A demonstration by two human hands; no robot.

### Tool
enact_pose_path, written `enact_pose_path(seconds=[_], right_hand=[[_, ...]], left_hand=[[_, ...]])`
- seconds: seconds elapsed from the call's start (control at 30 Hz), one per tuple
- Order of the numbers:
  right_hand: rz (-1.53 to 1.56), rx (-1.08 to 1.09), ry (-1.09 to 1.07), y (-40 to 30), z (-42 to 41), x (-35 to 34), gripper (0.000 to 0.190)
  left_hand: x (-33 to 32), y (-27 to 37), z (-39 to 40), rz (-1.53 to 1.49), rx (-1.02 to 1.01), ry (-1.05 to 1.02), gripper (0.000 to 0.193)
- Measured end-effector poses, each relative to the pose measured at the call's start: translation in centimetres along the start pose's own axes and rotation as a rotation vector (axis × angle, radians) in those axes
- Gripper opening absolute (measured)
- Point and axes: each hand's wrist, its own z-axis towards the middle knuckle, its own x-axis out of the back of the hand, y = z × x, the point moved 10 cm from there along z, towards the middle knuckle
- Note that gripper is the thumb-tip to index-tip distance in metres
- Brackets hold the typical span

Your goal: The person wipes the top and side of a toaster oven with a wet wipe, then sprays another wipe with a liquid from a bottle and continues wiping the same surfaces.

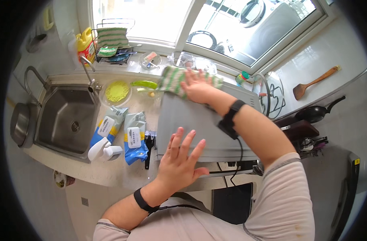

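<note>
My right hand (pixel 198 87) lies palm down, fingers spread, on a green-and-white striped cloth (pixel 173 79). The cloth is blurred and spreads over the back edge of a grey, flat-topped appliance (pixel 183 117) with vent slots near its right rear. Part of the cloth is hidden under the hand. My left hand (pixel 179 162) hovers by the appliance's front edge, fingers apart and holding nothing. Left of it, two wet-wipe packs (pixel 134 137) lie on the counter, with a black-handled tool (pixel 149 150) alongside and a white spray bottle (pixel 103 150) in front.
A steel sink (pixel 69 120) with a faucet (pixel 90 75) is at the left. Behind the packs are a yellow-green perforated mat (pixel 117 91) and a green vegetable (pixel 144 84). Clear containers (pixel 183 59) line the windowsill. Glass lids (pixel 275 93) and a frying pan (pixel 311 114) stand at the right.
</note>
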Motion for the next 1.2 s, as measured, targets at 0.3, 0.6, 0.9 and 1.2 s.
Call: enact_pose_path(seconds=[0.3,0.6,0.9,1.2], right_hand=[[0.127,0.293,0.075,-0.9,-0.4,0.5,0.065],[0.045,-0.083,0.06,20.9,-3.7,-2.7,0.065],[0.144,-0.161,0.194,32.0,-6.4,-7.1,0.065],[0.02,-0.29,0.23,22.8,-16.9,-6.9,0.063]], left_hand=[[0.1,-0.5,-0.6,0.069,0.062,0.031,0.074],[0.2,-0.5,-0.2,0.112,0.108,0.042,0.071],[-0.3,-0.7,-0.2,0.056,0.084,-0.009,0.074],[0.7,-0.7,-0.4,-0.03,0.028,0.059,0.071]])
